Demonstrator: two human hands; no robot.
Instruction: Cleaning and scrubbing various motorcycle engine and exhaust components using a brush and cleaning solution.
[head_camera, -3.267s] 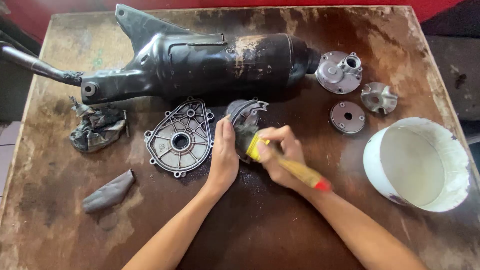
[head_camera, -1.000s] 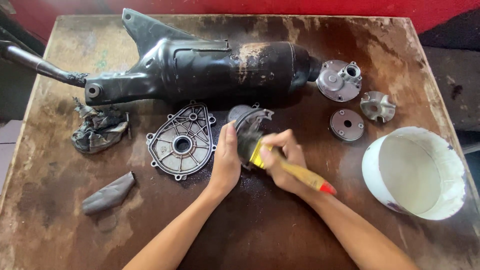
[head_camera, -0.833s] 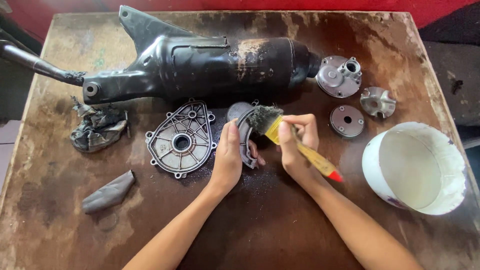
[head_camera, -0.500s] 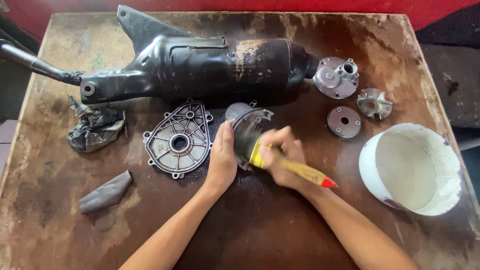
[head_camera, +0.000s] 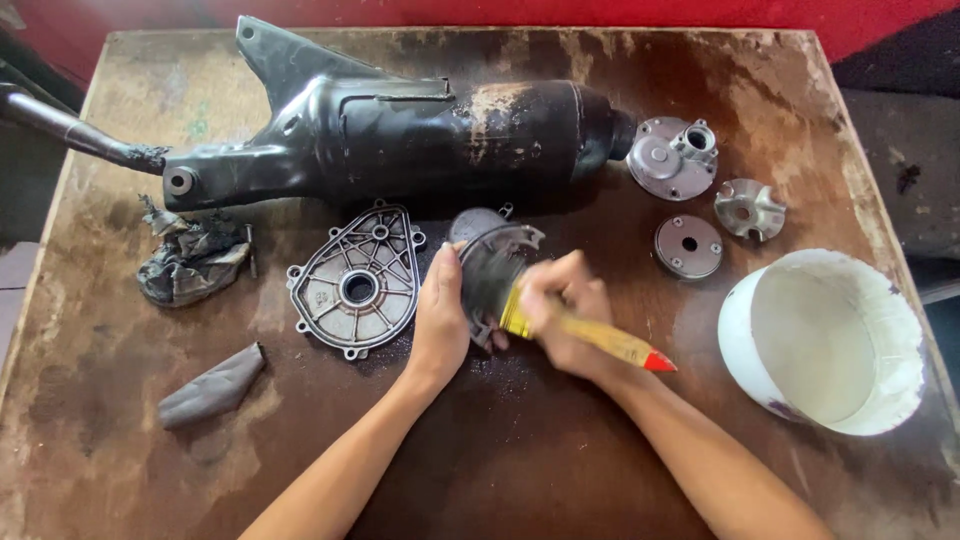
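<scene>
Your left hand (head_camera: 440, 325) was laid flat and partly curled against the near left edge of the dark, round, grimy metal cover (head_camera: 492, 265), pinning it to the stained wooden table (head_camera: 520, 470) just in front of the long black engine casing (head_camera: 400, 135). Your right hand (head_camera: 565, 315) was closed around the yellow-handled paintbrush with a red tip (head_camera: 590, 338), its dark bristles pressed on the cover's face; the hand was blurred, so the finger grip could not be read exactly. The cover looked to be cast metal, so it was likely stiff, fairly heavy for its size and slick with oily grime; its rim seemed the safest place to hold it, and the flat palm was a sensible brace against sliding. By count, you had one brush, one casing, one grey ribbed triangular cover plate (head_camera: 355, 280) just left of your left hand, three smaller silvery parts near the casing's right end, namely a housing (head_camera: 672, 158), a flat disc (head_camera: 688, 246) and a vaned piece (head_camera: 750, 208), one white plastic tub (head_camera: 820, 340) lying on its side at the right, and two dirty rags, one crumpled (head_camera: 190, 260) and one rolled (head_camera: 212, 385), at the left.
</scene>
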